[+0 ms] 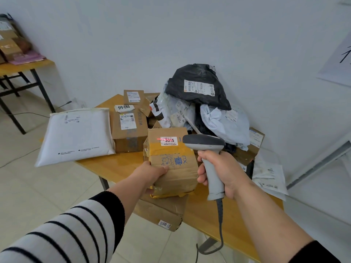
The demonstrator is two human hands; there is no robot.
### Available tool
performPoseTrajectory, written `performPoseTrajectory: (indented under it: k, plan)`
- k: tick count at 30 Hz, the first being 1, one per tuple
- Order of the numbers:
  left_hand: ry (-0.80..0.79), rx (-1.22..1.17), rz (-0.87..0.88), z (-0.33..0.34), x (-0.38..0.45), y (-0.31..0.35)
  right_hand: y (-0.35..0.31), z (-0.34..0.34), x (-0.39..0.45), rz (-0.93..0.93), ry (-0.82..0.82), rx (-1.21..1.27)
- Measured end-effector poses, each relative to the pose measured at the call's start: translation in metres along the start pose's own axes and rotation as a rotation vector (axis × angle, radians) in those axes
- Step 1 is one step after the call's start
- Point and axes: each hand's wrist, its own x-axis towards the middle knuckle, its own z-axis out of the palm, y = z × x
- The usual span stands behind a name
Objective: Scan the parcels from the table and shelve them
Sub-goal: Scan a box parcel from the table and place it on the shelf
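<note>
My left hand (152, 174) grips a brown cardboard parcel (176, 168) by its near left corner and holds it above the wooden table (114, 168). A white label (169, 141) reading 3015 is on the parcel's top. A red scan line lies across the label's left edge. My right hand (224, 171) holds a grey corded barcode scanner (207, 147) by its handle, with its head pointed at the label from the right.
On the table lie a large white mailer (76, 135), a taped brown box (129, 130), a black bag (199, 86) atop grey mailers (226, 124), and a flat box (163, 211) under the held parcel. A second table (26, 67) with parcels stands at the far left. White wall behind.
</note>
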Motion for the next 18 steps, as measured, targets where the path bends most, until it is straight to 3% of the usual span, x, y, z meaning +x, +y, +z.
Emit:
performPoseTrajectory:
  k: [18]
  plan:
    - [0.02,0.021,0.021,-0.0004,-0.0005,-0.0005,-0.0042,-0.0005,0.0052,-0.005,-0.001,-0.015]
